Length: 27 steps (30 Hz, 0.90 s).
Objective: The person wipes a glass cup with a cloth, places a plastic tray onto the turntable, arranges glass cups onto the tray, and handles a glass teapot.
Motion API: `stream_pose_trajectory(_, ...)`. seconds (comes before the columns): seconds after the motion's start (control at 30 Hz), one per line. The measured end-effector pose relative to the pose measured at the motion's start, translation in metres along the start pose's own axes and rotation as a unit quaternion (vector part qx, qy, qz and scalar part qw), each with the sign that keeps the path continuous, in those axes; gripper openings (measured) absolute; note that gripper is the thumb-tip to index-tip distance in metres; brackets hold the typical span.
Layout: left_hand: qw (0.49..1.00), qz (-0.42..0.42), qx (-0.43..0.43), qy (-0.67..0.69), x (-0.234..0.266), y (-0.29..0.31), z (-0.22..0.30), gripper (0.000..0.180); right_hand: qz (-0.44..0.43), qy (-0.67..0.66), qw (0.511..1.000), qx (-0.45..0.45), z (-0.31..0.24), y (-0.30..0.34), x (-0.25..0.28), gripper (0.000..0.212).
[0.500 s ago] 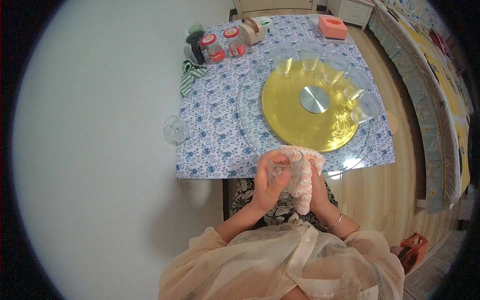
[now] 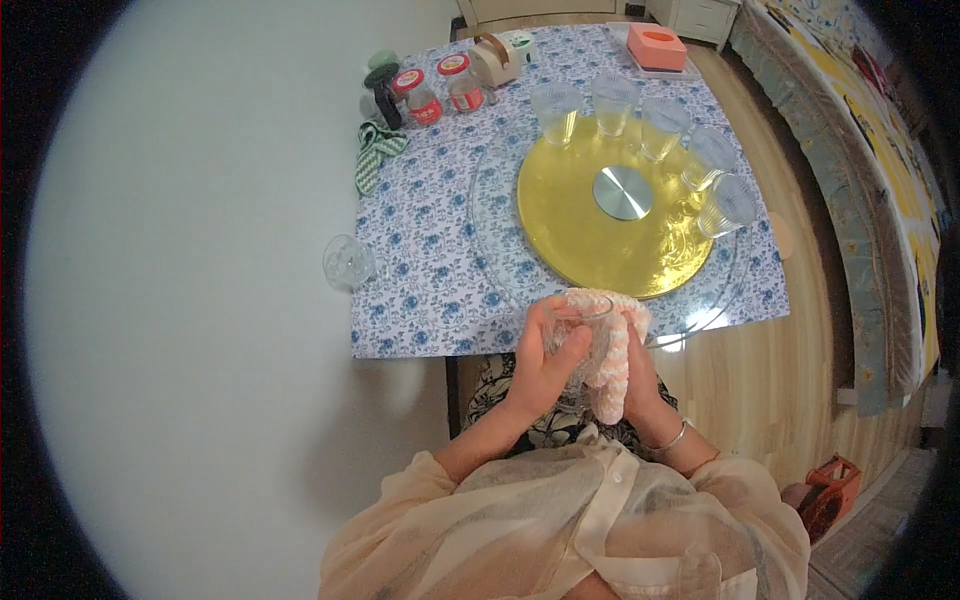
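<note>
Near the front edge of the table, my left hand (image 2: 548,365) is wrapped round a clear drinking glass (image 2: 592,345), thumb across its side. My right hand (image 2: 642,375) grips a fluffy pale pink cloth (image 2: 608,385), pressed against the right side of the glass. The cloth hangs down between my hands and hides most of my right fingers. Beyond them is a gold turntable (image 2: 570,235) with a silver centre disc and a clear glass rim. Several ribbed clear glasses (image 2: 662,135) stand in an arc along its far and right side.
Another clear glass (image 2: 350,262) stands at the table's left edge by the wall. Two red-lidded jars (image 2: 462,85), a beige container with a brown handle (image 2: 496,62) and a green striped cloth (image 2: 378,155) are at the far left. An orange tissue box (image 2: 656,48) sits far right.
The glass and cloth have shifted slightly to the right with my hands, and the glass is tipped a little differently. The camera view has moved a little; both grips remain.
</note>
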<state>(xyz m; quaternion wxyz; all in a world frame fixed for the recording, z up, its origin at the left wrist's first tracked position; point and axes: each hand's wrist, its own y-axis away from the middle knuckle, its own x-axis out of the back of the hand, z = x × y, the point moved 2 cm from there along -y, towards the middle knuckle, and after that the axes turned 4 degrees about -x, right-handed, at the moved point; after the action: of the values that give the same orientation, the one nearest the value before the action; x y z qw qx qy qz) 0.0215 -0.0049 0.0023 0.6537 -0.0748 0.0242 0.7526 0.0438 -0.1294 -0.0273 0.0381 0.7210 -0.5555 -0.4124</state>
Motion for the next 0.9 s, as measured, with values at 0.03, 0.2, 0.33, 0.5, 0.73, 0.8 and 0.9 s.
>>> stream_pose_trajectory(0.03,1.0,0.003,0.002,0.015,0.001,0.0,-0.001,0.041,-0.002,-0.01,1.0,-0.002,0.0,0.0,-0.002,0.051)
stream_pose_trajectory(0.2,0.998,0.026,0.029,0.046,0.003,0.001,-0.004,0.041,0.017,0.001,1.0,-0.025,0.012,0.002,-0.002,0.049)
stream_pose_trajectory(0.33,0.989,0.07,-0.122,-0.037,0.01,0.003,0.001,0.041,0.043,0.065,0.996,0.051,0.009,0.016,-0.017,0.04)
stream_pose_trajectory(0.5,0.988,0.082,-0.125,-0.021,0.018,0.0,0.006,0.041,-0.046,0.245,0.954,0.169,0.002,0.013,-0.011,0.034)
stream_pose_trajectory(0.73,0.957,0.203,0.024,0.208,0.04,-0.012,0.0,0.039,-0.057,0.465,0.816,0.339,-0.043,0.025,-0.018,0.043)
stream_pose_trajectory(0.8,0.93,0.232,0.076,0.275,0.039,-0.016,0.0,0.045,-0.153,0.577,0.689,0.411,-0.041,0.026,-0.034,0.05)
stream_pose_trajectory(0.9,0.866,0.163,0.284,0.379,0.009,-0.012,0.009,0.052,-0.142,0.526,0.706,0.452,-0.011,0.024,-0.034,0.049)
